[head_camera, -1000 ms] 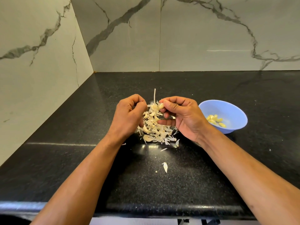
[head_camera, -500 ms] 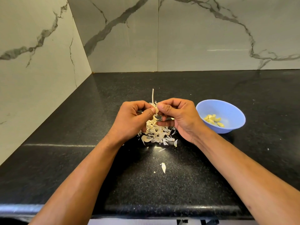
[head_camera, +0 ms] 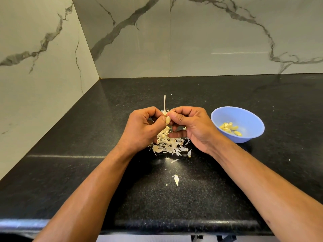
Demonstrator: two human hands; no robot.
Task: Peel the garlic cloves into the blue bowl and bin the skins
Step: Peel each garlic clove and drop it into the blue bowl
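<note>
The two hands meet in the middle of the counter [head_camera: 87, 172], the left hand [head_camera: 141, 130] beside the right hand [head_camera: 192, 126], with a garlic clove [head_camera: 167, 120] between their fingertips. Under them lies a pile of skins [head_camera: 167, 145], and a stalk [head_camera: 164, 103] sticks up behind it. To the right stands the bowl [head_camera: 244, 116] with peeled cloves [head_camera: 229, 129] in it. One loose skin [head_camera: 176, 179] lies nearer the front edge. Walls [head_camera: 209, 32] stand behind and to the left.

Black counter [head_camera: 201, 198]: skin pile [head_camera: 167, 145], blue bowl [head_camera: 248, 117], possibly crumbs.
</note>
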